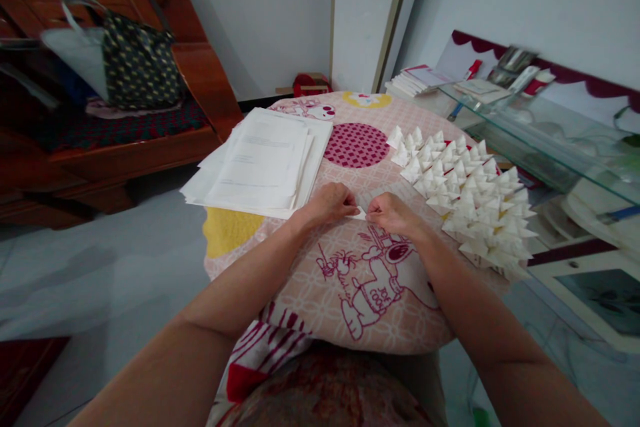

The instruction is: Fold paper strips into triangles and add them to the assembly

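Left hand (332, 203) and right hand (393, 215) pinch a small folded paper (361, 213) mid-tablecloth (320, 310). On my feed, the printed paper stack (265, 157) overhangs its left edge, folded-paper points (463, 197) crowd its right; patterned room remains nearest, lettered "COOL".

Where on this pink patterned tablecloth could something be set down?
Two patches: between the flat white paper stack and the spiky folded white papers, and between the bare forearms. Crowded: beneath the stack and papers, and centrally, where the left hand and right hand hold a small white piece.
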{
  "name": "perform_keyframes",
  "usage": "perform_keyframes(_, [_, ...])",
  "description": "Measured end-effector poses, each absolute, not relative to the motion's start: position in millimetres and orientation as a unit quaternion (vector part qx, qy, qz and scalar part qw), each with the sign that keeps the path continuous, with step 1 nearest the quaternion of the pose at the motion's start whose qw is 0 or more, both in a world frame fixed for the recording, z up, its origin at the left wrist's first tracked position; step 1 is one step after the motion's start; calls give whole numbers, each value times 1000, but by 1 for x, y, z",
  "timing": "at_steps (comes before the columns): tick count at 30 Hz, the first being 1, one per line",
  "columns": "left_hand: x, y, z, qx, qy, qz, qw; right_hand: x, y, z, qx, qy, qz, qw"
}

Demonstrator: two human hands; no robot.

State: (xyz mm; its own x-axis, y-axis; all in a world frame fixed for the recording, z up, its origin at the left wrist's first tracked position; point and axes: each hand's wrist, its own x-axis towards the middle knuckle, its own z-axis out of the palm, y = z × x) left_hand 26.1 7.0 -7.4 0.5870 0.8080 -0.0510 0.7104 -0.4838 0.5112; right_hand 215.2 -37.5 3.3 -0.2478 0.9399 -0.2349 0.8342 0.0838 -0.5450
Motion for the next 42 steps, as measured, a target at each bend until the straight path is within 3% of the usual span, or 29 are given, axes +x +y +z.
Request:
perform_keyframes(14, [12,15,-6,855,382,96,338,215,-33,-2,-626,-711,306,92])
perform_keyframes(42, [36,7,6,839,515,3,176,210,-27,-8,-661,-696,271,74])
